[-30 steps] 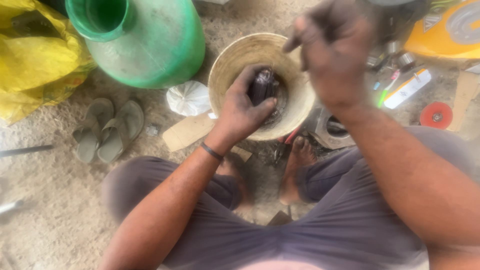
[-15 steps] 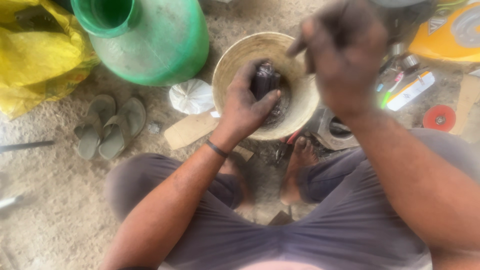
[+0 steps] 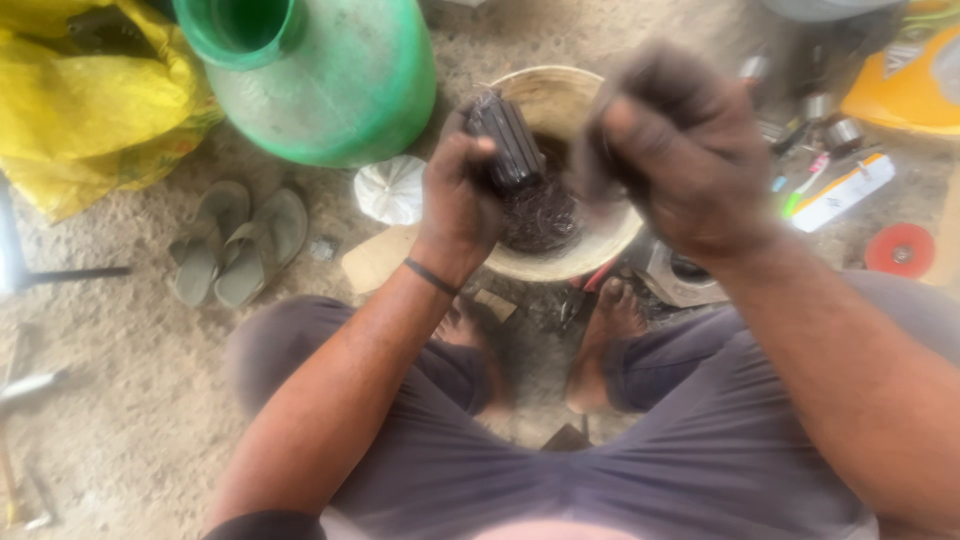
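Note:
My left hand [image 3: 458, 200] grips a dark, ribbed cylindrical part [image 3: 508, 145] and holds it upright over a round cream-coloured bowl [image 3: 590, 250] on the ground. Dark tangled wire or debris [image 3: 540, 215] lies in the bowl under the part. My right hand [image 3: 680, 150] is raised close to the camera, blurred, with its fingers closed; whether it holds something thin I cannot tell. It hovers just right of the part, above the bowl's right side.
A large green container [image 3: 320, 85] stands at the back left, beside a yellow bag [image 3: 90, 100]. A pair of grey sandals [image 3: 235, 240] lies on the sandy ground. A white wrapped item [image 3: 392, 190], small tools, a red disc [image 3: 900, 250] and an orange object [image 3: 900, 80] lie around.
My left hand has lifted the dark part up out of the bowl. My right hand has dropped lower and moved toward it. The view has shifted closer.

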